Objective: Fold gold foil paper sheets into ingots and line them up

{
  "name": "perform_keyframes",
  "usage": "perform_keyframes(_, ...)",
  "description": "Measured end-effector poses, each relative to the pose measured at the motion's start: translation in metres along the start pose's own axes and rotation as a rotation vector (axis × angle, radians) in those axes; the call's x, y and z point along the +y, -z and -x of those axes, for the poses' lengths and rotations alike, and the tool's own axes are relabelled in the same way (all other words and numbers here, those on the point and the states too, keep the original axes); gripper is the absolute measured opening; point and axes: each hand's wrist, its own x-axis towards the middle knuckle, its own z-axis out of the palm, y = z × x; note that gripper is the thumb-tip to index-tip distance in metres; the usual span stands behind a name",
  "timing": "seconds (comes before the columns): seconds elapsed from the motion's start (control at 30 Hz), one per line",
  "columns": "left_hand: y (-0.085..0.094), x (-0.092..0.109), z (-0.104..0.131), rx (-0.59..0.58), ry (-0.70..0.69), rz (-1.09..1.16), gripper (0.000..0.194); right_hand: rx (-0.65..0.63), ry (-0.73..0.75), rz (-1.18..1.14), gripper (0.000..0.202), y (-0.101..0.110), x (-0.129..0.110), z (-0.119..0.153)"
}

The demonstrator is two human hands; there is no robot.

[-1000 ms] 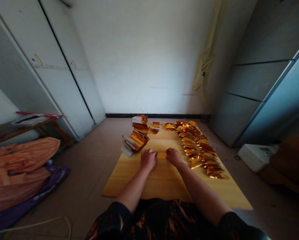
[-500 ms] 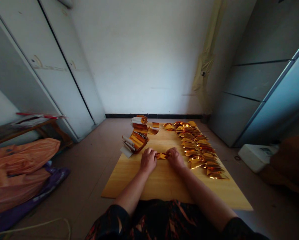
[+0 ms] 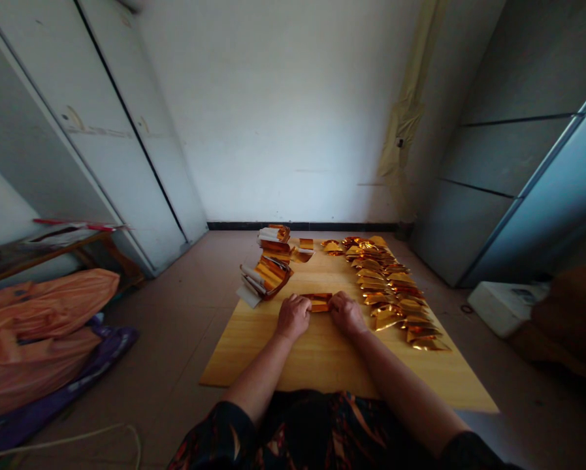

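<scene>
A piece of gold foil paper (image 3: 321,302), folded into a narrow boat-like shape with a hollow in its middle, is stretched between my hands just over the wooden board. Its left end is pinched in the closed fingers of my left hand (image 3: 294,316). My right hand (image 3: 346,313) grips the other end, fingers closed; both ends of the paper are hidden by the fingers. To the left lie fanned stacks of gold-and-white paper sheets (image 3: 272,274). Overlapping rows of folded gold paper pieces (image 3: 388,281) cover the board's right side.
The wooden board (image 3: 253,352) is a low tabletop. Small loose gold sheets (image 3: 305,249) lie at its back. Grey cabinets (image 3: 126,150) stand left, another large cabinet (image 3: 498,163) right. A white box (image 3: 498,307) and orange plastic bags (image 3: 42,333) rest on the floor.
The gold paper between my hands has gone from a peaked shape to a longer, opened one with a hollow middle. Both hands still hold its ends, nearly in place.
</scene>
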Motion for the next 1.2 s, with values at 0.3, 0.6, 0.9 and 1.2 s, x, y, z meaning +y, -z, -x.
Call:
perform_keyframes(0.3, -0.002, -0.004, -0.003, 0.039, 0.040, 0.098, 0.019, -0.058, 0.050, -0.018, 0.019, 0.005, 0.015, -0.004)
perform_keyframes(0.6, -0.005, -0.005, -0.007, 0.039, 0.148, -0.028, 0.020, -0.108, -0.152, 0.144, 0.027, 0.004, 0.003, -0.017)
perform_keyframes(0.9, -0.003, 0.001, -0.011, -0.035, 0.306, -0.181, 0.024, -0.115, -0.185, 0.223, 0.026, 0.002, -0.004, -0.019)
perform_keyframes(1.2, 0.008, 0.010, -0.022, -0.193, 0.393, -0.230, 0.031, -0.078, -0.190, 0.250, 0.024, -0.001, -0.009, -0.016)
